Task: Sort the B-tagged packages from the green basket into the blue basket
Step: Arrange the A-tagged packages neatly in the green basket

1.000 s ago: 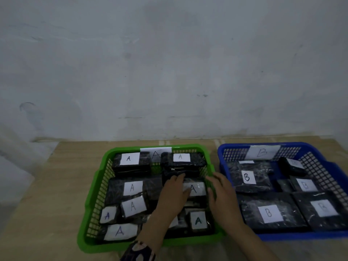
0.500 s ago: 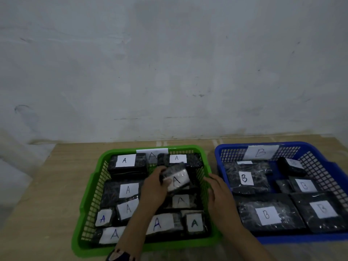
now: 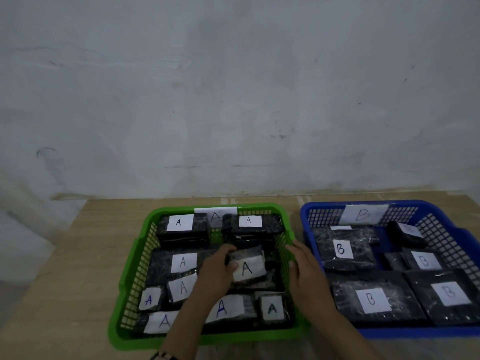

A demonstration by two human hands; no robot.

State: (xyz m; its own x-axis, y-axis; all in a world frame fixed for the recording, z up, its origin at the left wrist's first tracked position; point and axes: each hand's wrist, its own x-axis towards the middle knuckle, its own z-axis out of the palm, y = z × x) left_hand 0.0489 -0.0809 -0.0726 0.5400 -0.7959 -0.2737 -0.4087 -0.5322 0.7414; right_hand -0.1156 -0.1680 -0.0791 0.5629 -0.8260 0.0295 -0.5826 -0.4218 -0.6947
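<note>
Package (image 3: 248, 266) A-tag up, long axis sideways, left hand (image 3: 217, 272) grip

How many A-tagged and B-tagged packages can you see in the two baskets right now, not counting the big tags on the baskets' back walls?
A-tagged packages, all in the green basket: 9, one gripped by the left hand
B-tagged packages, all in the blue basket: 5, counting one with a blurred tag
Total: 14

1. Setting: a plain sorting station in a bare room, of the storeroom or workroom kind
2. Evidence: rough unpainted wall (image 3: 233, 87); wooden table (image 3: 65, 268) set against it
3. Evidence: green basket (image 3: 130, 261) and blue basket (image 3: 454, 229), lettered A and B, holding black wrapped packages
</note>
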